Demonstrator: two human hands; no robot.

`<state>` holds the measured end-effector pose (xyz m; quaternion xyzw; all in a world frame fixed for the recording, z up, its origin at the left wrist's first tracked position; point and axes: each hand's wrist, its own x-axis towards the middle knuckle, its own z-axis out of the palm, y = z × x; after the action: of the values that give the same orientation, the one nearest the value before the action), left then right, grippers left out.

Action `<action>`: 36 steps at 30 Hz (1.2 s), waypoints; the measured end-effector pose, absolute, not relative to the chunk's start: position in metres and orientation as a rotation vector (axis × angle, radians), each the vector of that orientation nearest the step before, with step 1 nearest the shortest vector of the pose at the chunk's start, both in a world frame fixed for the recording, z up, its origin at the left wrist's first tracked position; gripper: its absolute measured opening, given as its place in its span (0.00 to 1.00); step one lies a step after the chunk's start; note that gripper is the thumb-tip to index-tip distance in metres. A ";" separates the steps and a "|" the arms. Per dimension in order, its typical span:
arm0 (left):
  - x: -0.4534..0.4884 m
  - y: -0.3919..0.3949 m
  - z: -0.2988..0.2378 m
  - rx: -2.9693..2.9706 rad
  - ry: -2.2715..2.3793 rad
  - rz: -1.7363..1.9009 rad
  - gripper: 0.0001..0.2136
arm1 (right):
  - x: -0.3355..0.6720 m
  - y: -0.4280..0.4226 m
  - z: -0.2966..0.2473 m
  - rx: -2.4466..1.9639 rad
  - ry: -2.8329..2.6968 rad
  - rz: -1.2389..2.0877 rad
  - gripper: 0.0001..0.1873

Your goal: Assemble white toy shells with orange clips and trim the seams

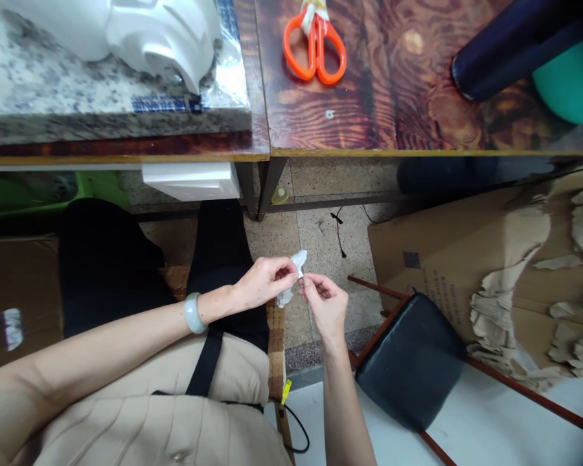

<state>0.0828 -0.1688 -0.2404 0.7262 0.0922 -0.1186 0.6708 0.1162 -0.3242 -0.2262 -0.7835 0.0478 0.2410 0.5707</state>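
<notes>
White crumpled scrap (298, 262): thin, soft, tissue or film (cannot tell which). Centre of the frame, held up over the speckled tile floor (330, 239), with a loose fold hanging at its lower edge.

Left hand (265, 283): narrow pinch, thumb and fingertips closed on the scrap's left side. Smooth, pale green jade bangle (193, 312) at the wrist.

Right hand (324, 307): narrow pinch, fingertips closed on the scrap's right side, just beside the left hand. Light pressure from the fingertips alone, with both hands kept this close, looks right for so flimsy a material.

Beige cloth garment (175, 414): lower left, across the lap, crossed by a black strap (205, 362).

Worktop (383, 110): upper right, glossy, with swirling burnt wood grain. Carries orange-handled scissors (315, 48), closed, at the top edge, and a dark navy cylinder (510, 55) beside a rounded teal object (576, 81).

Speckled granite slab (78, 97): upper left, under a white moulded plastic piece (146, 32).

Chair (411, 362): right of the hands, black padded seat on thin brown legs.

Corrugated cardboard box (466, 272): far right, its brown face torn and ragged.
</notes>
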 end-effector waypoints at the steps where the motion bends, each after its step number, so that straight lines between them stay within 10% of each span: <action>1: 0.083 -0.169 -0.240 1.642 0.207 -0.266 0.09 | 0.117 -0.325 -0.226 -1.842 0.111 0.570 0.11; 36: 0.082 -0.169 -0.241 1.634 0.224 -0.309 0.10 | 0.117 -0.319 -0.224 -1.901 0.093 0.573 0.09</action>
<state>0.0824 -0.1685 -0.2411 0.7245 0.0995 -0.1369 0.6682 0.1171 -0.3189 -0.2243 -0.8016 0.0393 0.2415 0.5455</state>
